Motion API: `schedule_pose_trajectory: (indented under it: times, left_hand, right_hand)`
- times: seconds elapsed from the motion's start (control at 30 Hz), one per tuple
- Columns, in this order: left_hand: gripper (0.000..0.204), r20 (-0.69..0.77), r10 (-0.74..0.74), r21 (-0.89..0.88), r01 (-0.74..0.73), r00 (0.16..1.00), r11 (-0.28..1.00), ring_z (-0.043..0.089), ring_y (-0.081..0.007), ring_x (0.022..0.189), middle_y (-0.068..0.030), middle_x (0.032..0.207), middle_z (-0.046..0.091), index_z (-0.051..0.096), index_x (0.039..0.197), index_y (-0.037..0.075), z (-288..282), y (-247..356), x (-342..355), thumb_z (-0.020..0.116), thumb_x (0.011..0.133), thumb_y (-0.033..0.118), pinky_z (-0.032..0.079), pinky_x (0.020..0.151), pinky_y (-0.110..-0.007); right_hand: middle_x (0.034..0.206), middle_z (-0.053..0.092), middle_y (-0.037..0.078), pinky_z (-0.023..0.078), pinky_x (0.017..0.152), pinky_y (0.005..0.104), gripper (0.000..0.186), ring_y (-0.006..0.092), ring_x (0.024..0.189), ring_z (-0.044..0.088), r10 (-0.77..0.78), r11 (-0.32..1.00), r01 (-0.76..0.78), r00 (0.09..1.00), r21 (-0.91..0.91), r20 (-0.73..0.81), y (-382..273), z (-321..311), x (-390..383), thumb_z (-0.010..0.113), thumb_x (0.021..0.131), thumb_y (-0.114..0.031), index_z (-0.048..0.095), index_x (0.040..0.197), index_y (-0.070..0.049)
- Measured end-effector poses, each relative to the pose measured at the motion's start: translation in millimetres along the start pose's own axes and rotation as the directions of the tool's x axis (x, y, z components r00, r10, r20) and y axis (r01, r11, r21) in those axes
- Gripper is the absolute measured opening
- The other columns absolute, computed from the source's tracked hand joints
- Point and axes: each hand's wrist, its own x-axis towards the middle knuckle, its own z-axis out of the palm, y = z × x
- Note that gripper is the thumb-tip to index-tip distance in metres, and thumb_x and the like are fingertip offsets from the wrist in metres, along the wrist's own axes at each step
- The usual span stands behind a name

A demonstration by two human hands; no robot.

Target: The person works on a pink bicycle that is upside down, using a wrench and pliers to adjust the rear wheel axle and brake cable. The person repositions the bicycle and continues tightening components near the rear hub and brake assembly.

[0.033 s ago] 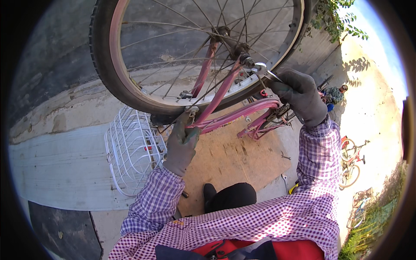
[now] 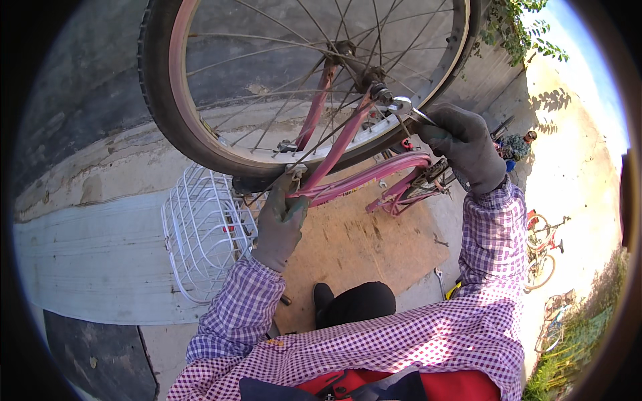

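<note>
A bicycle stands upside down before me, its front wheel (image 2: pixel 160 87) raised at the top of the view. The pink fork (image 2: pixel 341 140) runs from the wheel's axle down to the pink frame (image 2: pixel 381 167). My left hand (image 2: pixel 279 224), in a grey glove, is closed round the lower part of the fork beside the brake; some fingers are hidden. My right hand (image 2: pixel 468 147), also gloved, is closed on a silver wrench (image 2: pixel 404 105). The wrench's head sits at the axle nut (image 2: pixel 381 92) on the near side of the hub.
A white wire basket (image 2: pixel 200 234) lies at the left. Under the bicycle is a brown board (image 2: pixel 374 260), with another wrench (image 2: pixel 439 281) near its right edge. Further right are a person (image 2: pixel 516 147), a parked bicycle (image 2: pixel 540 250) and plants (image 2: pixel 568 354). A grey wall (image 2: pixel 73 87) rises behind.
</note>
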Motion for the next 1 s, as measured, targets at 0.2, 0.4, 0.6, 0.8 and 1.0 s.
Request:
schedule_pose_trajectory:
  times: [0.2, 0.4, 0.6, 0.8, 1.0]
  left_hand:
    - [0.055, 0.016, -0.043, 0.015, 0.043, 0.999, 0.999, 0.059, -0.0086, 0.099, -0.0089, 0.128, 0.062, 0.045, 0.153, 0.0, -3.9, -1.7, -0.1, 0.063, 0.101, 0.003, 0.05, 0.082, -0.022]
    - [0.054, 0.003, 0.014, 0.02, -0.014, 1.0, 1.0, 0.059, -0.0089, 0.099, -0.0093, 0.128, 0.063, 0.046, 0.153, 0.002, -2.7, -7.7, 1.4, 0.062, 0.101, 0.003, 0.049, 0.081, -0.022]
    - [0.053, -0.011, 0.009, 0.04, -0.008, 1.0, 0.999, 0.065, -0.0117, 0.094, -0.0075, 0.112, 0.068, 0.049, 0.152, 0.005, -3.3, -5.4, 0.1, 0.061, 0.101, 0.004, 0.053, 0.081, -0.026]
    - [0.053, -0.015, 0.016, 0.104, -0.014, 1.0, 0.994, 0.057, -0.0088, 0.082, -0.0043, 0.101, 0.065, 0.05, 0.151, 0.006, -3.0, -1.5, -1.4, 0.063, 0.1, 0.004, 0.047, 0.071, -0.025]
    - [0.055, -0.011, 0.013, 0.1, -0.012, 1.0, 0.995, 0.07, -0.0145, 0.097, -0.0083, 0.115, 0.069, 0.05, 0.153, 0.008, -3.9, -0.8, -1.6, 0.06, 0.099, 0.003, 0.055, 0.086, -0.029]
  right_hand:
    - [0.086, 0.07, 0.008, 0.053, 0.069, 0.0327, 0.019, 0.016, 0.077, 0.067, -0.224, 0.952, 0.224, 0.974, -0.207, 0.023, 0.6, -13.0, 16.3, 0.077, 0.089, -0.006, 0.075, 0.106, 0.003]
    - [0.087, 0.068, 0.007, 0.052, 0.07, 0.0324, 0.02, 0.0161, 0.081, 0.066, -0.063, 0.983, 0.088, 0.986, -0.161, 0.152, -3.8, -28.0, 34.5, 0.079, 0.09, -0.01, 0.075, 0.105, 0.002]
    - [0.086, 0.066, 0.006, 0.05, 0.07, 0.0346, 0.02, 0.0166, 0.08, 0.065, -0.159, 0.942, 0.206, 0.969, -0.264, 0.189, -13.1, -34.6, 46.5, 0.079, 0.091, -0.015, 0.076, 0.103, 0.001]
    - [0.087, 0.062, 0.007, 0.048, 0.069, 0.036, 0.019, 0.0189, 0.08, 0.061, -0.235, 0.87, 0.305, 0.947, -0.387, 0.219, -20.2, -42.0, 49.4, 0.081, 0.087, -0.012, 0.074, 0.099, 0.0]
    - [0.087, 0.064, 0.006, 0.051, 0.071, 0.0339, 0.018, 0.0166, 0.08, 0.063, -0.264, 0.859, 0.331, 0.94, -0.39, 0.216, -15.5, -41.6, 55.8, 0.08, 0.09, -0.01, 0.075, 0.104, 0.0]
